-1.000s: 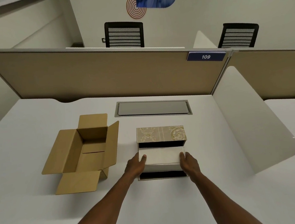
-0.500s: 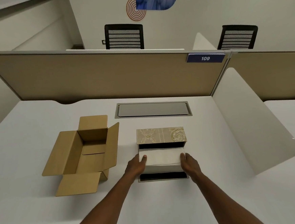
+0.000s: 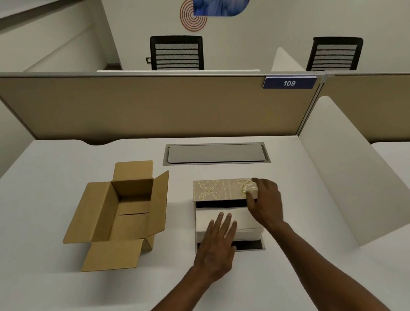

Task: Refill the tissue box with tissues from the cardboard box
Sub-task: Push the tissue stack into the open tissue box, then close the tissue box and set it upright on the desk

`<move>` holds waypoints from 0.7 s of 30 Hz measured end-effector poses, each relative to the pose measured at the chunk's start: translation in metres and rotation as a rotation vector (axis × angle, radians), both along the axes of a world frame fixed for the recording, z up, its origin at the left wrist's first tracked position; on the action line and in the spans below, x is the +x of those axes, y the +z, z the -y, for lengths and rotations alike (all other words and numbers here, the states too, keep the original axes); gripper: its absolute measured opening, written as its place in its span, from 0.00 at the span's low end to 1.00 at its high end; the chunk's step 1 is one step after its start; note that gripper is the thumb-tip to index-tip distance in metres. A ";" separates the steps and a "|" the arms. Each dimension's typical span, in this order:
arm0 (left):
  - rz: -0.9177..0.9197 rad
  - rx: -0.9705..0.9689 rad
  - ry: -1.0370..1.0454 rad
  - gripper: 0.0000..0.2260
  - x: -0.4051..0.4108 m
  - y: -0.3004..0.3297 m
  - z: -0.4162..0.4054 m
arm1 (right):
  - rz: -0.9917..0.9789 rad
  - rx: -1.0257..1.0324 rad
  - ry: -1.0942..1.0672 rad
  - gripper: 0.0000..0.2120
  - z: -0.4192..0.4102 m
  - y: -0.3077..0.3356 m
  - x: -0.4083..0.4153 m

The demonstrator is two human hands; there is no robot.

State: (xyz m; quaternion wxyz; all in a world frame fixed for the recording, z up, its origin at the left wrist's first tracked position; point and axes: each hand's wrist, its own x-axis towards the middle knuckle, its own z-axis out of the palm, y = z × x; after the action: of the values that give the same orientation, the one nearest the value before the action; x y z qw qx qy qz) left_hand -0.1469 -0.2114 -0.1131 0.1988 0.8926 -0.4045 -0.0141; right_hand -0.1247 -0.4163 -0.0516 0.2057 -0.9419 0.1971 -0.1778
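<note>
A white stack of tissues (image 3: 239, 220) lies in the open tissue box (image 3: 251, 245), whose dark inside shows at front and back. The box's gold patterned lid (image 3: 217, 190) stands raised along its far side. My left hand (image 3: 218, 245) rests flat on the tissues, fingers spread. At the lid's right end, my right hand (image 3: 265, 203) grips its corner with curled fingers. The brown cardboard box (image 3: 120, 211) sits to the left, its flaps open and its inside bare.
A grey cable hatch (image 3: 216, 153) is set into the white desk behind the tissue box. A beige partition (image 3: 146, 106) closes the far side and a white curved divider (image 3: 362, 174) the right. Two black chairs stand beyond.
Both hands let go of the ends of the tissue stack. The left hand moved on top of the tissues; the right hand moved up to the lid's right corner.
</note>
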 end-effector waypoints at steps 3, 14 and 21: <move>-0.051 0.153 -0.001 0.33 0.001 -0.007 0.003 | -0.270 -0.211 0.278 0.30 -0.004 0.013 0.022; -0.070 0.313 -0.053 0.41 0.009 -0.020 0.001 | -0.607 -0.120 0.418 0.37 -0.013 0.030 0.054; -0.093 0.339 -0.058 0.42 0.009 -0.020 0.001 | -0.596 -0.211 0.381 0.41 -0.021 0.029 0.051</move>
State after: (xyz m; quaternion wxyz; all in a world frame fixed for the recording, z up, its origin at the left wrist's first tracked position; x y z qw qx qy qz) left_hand -0.1379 -0.2127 -0.1334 0.0635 0.8996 -0.4122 -0.1292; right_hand -0.0741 -0.3948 -0.0227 0.0706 -0.9882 0.0499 0.1268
